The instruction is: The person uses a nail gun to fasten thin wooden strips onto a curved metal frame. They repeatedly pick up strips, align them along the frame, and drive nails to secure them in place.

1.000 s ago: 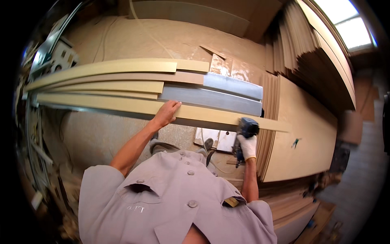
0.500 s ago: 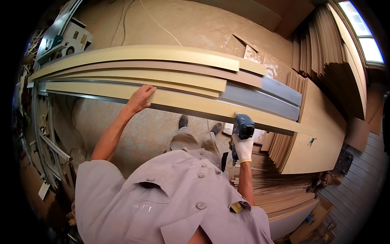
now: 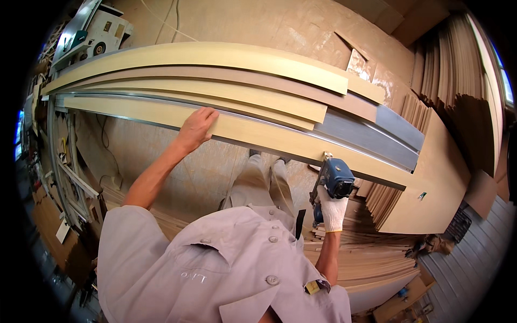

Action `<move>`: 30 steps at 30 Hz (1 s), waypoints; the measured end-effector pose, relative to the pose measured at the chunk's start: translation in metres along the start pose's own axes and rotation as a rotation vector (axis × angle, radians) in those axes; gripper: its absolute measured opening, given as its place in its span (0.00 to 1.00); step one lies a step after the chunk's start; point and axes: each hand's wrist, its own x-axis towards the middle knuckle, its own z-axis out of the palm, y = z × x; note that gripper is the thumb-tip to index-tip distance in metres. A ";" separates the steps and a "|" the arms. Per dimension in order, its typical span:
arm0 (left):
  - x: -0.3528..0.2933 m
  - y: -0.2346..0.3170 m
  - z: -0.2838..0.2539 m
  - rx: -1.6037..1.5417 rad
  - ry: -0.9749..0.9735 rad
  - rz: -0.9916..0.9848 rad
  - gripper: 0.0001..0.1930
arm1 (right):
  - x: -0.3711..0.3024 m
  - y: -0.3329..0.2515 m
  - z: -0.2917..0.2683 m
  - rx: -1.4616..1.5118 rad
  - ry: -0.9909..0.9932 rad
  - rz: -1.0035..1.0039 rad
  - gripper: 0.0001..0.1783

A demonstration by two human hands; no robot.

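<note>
A long pale-yellow strip of board (image 3: 258,137) lies along the near side of a metal-framed bench. My bare left hand (image 3: 198,128) is closed over it near its middle, with fingers on top and the thumb side at the near edge. In a white glove, my right hand (image 3: 333,209) grips the handle of a blue and black nail gun (image 3: 339,176). Its nose meets the strip's near edge, right of my left hand. The glove and tool body hide the trigger. Beyond the strip, several yellow and brown strips (image 3: 226,81) lie overlapped on the bench.
Grey metal rails (image 3: 371,137) show at the bench's right end. Beside it stand stacked panels (image 3: 425,188), with more sheets (image 3: 447,75) leaning at the far right. A white machine (image 3: 102,40) is at the far left. Long boards (image 3: 377,266) lie low at my right.
My view has shifted, so the bench's right end sits lower and my shoes are mostly hidden. Both hands keep roughly the same places along the strip, the nail gun still at its near edge.
</note>
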 end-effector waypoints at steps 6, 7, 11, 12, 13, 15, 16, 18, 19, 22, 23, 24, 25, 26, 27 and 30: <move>0.003 -0.001 -0.002 -0.016 -0.099 -0.065 0.38 | -0.003 -0.035 0.014 0.050 0.010 0.027 0.08; 0.003 -0.001 -0.002 -0.015 -0.097 -0.073 0.38 | 0.001 -0.024 0.012 0.009 0.022 0.012 0.08; 0.005 0.000 -0.004 0.021 -0.112 -0.056 0.39 | 0.003 -0.009 0.004 -0.056 0.028 -0.028 0.15; 0.007 0.003 -0.005 0.039 -0.117 -0.059 0.39 | 0.004 -0.009 0.003 -0.055 0.019 -0.016 0.17; 0.008 0.007 -0.008 0.057 -0.122 -0.063 0.39 | 0.002 -0.012 0.001 -0.048 0.000 0.041 0.23; 0.010 0.012 -0.005 0.061 -0.118 -0.066 0.39 | 0.002 -0.013 -0.001 -0.008 -0.049 0.134 0.28; 0.012 0.016 -0.002 0.048 -0.109 -0.067 0.39 | 0.003 -0.017 -0.001 -0.046 -0.043 0.075 0.28; 0.025 0.028 0.003 0.000 -0.108 -0.043 0.40 | -0.004 -0.028 0.003 -0.111 -0.009 -0.032 0.27; 0.032 0.039 0.009 -0.034 -0.110 -0.036 0.39 | -0.006 -0.028 0.004 -0.091 -0.003 -0.026 0.26; 0.029 0.042 0.016 -0.092 -0.117 -0.058 0.39 | -0.002 -0.036 0.003 -0.067 -0.027 0.020 0.22; 0.027 0.041 0.018 -0.103 -0.120 -0.071 0.39 | 0.002 -0.043 0.002 -0.080 -0.060 0.060 0.21; 0.028 0.042 0.018 -0.103 -0.115 -0.078 0.39 | 0.005 -0.048 0.001 -0.088 -0.092 0.099 0.20; 0.030 0.043 0.018 -0.103 -0.110 -0.084 0.38 | 0.006 -0.049 0.002 -0.068 -0.069 0.048 0.19; 0.030 0.044 0.017 -0.102 -0.105 -0.090 0.38 | 0.005 -0.049 0.003 -0.049 -0.046 -0.002 0.18; 0.033 0.045 0.016 -0.108 -0.109 -0.093 0.38 | 0.005 -0.050 0.003 -0.030 -0.014 -0.056 0.16; 0.033 0.048 0.012 -0.107 -0.114 -0.103 0.38 | 0.007 -0.041 0.003 0.142 -0.040 0.008 0.15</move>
